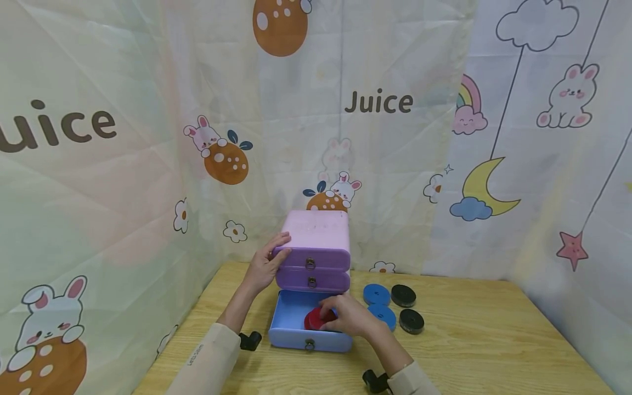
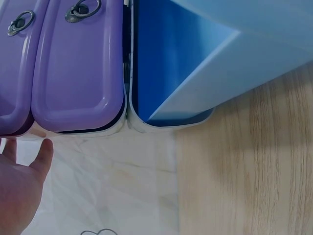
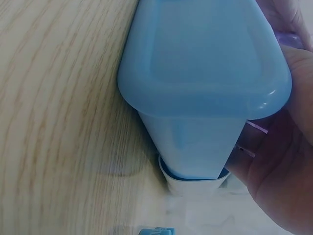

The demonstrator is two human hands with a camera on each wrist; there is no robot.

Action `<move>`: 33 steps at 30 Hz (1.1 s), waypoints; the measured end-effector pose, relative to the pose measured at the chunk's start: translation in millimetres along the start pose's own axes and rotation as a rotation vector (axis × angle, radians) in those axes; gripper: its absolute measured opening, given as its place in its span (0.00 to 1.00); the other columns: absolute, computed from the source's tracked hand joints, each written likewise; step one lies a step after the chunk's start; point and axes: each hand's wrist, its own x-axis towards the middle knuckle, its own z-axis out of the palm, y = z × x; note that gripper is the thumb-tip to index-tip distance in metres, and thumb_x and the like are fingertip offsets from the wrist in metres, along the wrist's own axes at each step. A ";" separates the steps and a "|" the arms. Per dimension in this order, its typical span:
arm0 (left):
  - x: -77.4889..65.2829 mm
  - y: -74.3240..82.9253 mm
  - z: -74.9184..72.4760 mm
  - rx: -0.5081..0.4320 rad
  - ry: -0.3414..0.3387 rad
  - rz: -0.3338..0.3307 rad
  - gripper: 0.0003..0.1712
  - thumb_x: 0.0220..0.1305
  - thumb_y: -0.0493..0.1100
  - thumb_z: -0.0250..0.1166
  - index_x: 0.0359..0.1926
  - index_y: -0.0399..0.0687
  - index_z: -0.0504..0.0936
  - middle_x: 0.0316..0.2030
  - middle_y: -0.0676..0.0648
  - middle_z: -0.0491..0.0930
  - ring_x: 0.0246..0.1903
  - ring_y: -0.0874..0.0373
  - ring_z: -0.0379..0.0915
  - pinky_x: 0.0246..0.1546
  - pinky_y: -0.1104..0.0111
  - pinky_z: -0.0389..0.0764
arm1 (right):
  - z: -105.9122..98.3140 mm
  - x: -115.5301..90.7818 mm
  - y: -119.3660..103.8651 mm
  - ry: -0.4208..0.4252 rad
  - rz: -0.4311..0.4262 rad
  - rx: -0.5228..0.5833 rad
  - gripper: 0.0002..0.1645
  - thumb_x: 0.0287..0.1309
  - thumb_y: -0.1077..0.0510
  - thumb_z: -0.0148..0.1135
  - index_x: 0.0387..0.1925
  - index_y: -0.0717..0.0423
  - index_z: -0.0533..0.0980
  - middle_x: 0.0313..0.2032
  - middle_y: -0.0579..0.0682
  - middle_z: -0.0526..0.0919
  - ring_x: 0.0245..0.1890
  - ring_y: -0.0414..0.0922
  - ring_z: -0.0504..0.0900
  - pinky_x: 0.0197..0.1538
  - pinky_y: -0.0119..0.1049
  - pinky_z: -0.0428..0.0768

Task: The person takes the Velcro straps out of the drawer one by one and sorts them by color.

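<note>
A small drawer cabinet [image 1: 316, 229] has a pink top and two purple drawers [image 1: 291, 260], both closed. Below them, the blue drawer [image 1: 291, 338] is pulled out toward me. My left hand [image 1: 263, 266] rests against the cabinet's upper left corner, fingers extended. In the left wrist view its fingers [image 2: 43, 159] touch the cabinet's side. Inside the blue drawer, my right hand [image 1: 348, 315] pinches a flat red disc [image 1: 326, 315], with more red round shape [image 1: 310, 320] beside it. The right wrist view shows that hand reaching over the drawer's side, its fingertips hidden.
To the right of the cabinet lie two blue discs [image 1: 377, 294] and two black discs [image 1: 411, 321] on the wooden table [image 1: 474, 334]. Printed cloth [image 1: 385, 164] hangs behind the table and on its left side. Black wrist-camera mounts [image 1: 250, 341] sit by both forearms.
</note>
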 end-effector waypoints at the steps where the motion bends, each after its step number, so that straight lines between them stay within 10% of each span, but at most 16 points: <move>1: 0.0 0.0 -0.2 0.001 -0.001 0.002 0.24 0.75 0.50 0.64 0.68 0.54 0.79 0.76 0.51 0.68 0.81 0.48 0.53 0.78 0.45 0.59 | 0.5 0.1 0.5 0.001 -0.004 -0.004 0.09 0.57 0.54 0.79 0.39 0.51 0.87 0.59 0.57 0.86 0.59 0.53 0.84 0.56 0.41 0.84; 19: -1.2 0.5 0.2 0.002 -0.005 0.006 0.24 0.75 0.50 0.64 0.69 0.55 0.79 0.77 0.51 0.67 0.81 0.46 0.53 0.76 0.43 0.60 | 0.9 -1.0 2.7 0.014 0.022 -0.003 0.13 0.56 0.49 0.79 0.39 0.50 0.87 0.35 0.41 0.87 0.31 0.34 0.77 0.34 0.27 0.77; 33: -0.9 -0.1 0.3 0.005 -0.004 0.000 0.24 0.75 0.51 0.64 0.69 0.56 0.79 0.77 0.51 0.67 0.81 0.48 0.53 0.76 0.43 0.60 | -12.7 -2.9 -1.4 0.035 0.011 0.008 0.15 0.58 0.44 0.77 0.40 0.47 0.87 0.38 0.40 0.88 0.36 0.41 0.82 0.37 0.28 0.79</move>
